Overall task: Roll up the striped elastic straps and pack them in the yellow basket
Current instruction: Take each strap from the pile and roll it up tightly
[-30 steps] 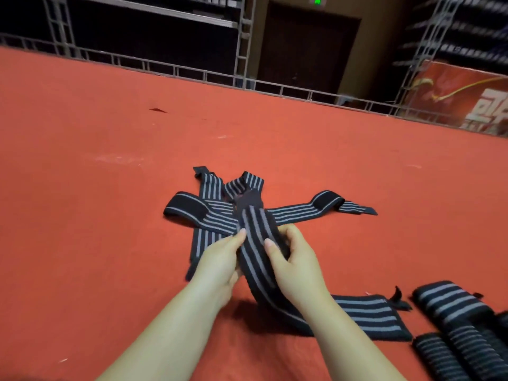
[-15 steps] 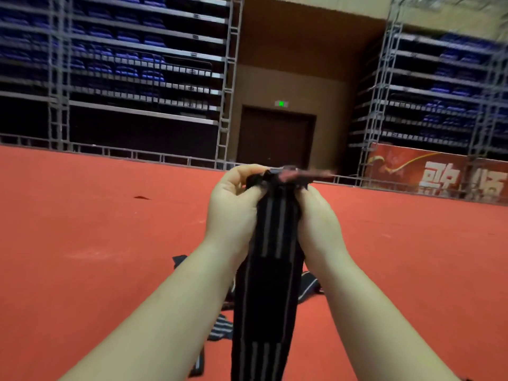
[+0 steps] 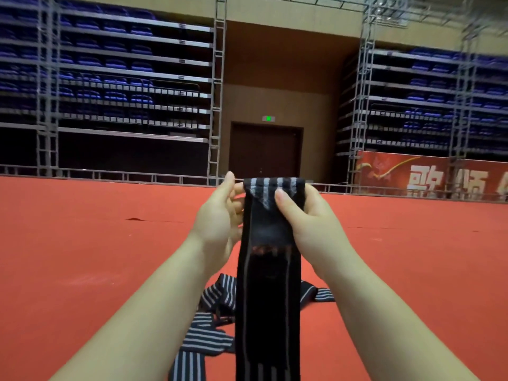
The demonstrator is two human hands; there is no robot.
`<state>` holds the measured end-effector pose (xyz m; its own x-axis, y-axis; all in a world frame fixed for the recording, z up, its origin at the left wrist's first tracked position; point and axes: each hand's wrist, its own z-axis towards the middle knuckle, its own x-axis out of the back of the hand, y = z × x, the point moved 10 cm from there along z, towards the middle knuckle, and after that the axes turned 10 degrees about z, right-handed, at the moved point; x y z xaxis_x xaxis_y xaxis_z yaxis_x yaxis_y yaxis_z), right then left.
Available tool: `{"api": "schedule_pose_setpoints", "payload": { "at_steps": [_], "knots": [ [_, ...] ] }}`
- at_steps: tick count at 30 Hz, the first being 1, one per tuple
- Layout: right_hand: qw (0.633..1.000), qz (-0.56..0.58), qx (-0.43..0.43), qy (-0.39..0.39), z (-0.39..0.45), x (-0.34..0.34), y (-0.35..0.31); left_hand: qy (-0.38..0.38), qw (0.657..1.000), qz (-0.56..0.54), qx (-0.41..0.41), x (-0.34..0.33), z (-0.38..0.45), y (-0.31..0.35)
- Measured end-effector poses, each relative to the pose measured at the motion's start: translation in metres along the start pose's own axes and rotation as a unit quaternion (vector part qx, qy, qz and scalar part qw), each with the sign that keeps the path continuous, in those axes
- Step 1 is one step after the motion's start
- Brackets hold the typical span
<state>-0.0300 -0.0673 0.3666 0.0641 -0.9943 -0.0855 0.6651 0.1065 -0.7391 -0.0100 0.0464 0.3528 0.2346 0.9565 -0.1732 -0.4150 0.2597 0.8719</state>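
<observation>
both hands, right hand (image 3: 308, 215) and left hand (image 3: 220, 218), pinch the strap (image 3: 268, 270) top, its length hanging straight down between the forearms.

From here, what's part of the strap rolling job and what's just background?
Part of the job:
- held strap, top end folded over, hanging down
- right hand, its grip pinching the folded top
- left hand, fingers at the strap's left edge
- loose straps lying on the red floor

Background:
- blue seating racks
- dark door
- red banner

The yellow basket is not in view.
</observation>
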Motion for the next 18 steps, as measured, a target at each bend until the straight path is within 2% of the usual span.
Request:
{"api": "schedule_pose_setpoints", "payload": {
  "at_steps": [3,6,11,15,18],
  "knots": [
    [0.999,0.007,0.036,0.016,0.001,0.007,-0.01,-0.046,0.997,0.067,-0.007,-0.018,-0.004,-0.004],
    [0.998,0.002,0.063,0.017,0.004,0.013,-0.014,-0.03,0.993,0.107,-0.043,-0.026,-0.001,0.0],
    [0.999,-0.001,-0.036,-0.025,0.01,0.018,0.019,0.021,0.992,0.094,-0.078,-0.022,0.014,0.003],
    [0.999,-0.022,-0.006,0.026,0.016,0.041,0.019,-0.021,0.993,0.099,-0.055,-0.031,0.025,-0.013],
    [0.999,-0.035,0.003,0.04,0.019,0.048,0.02,-0.067,0.988,0.142,-0.009,-0.035,0.027,-0.029]
  ]
}}
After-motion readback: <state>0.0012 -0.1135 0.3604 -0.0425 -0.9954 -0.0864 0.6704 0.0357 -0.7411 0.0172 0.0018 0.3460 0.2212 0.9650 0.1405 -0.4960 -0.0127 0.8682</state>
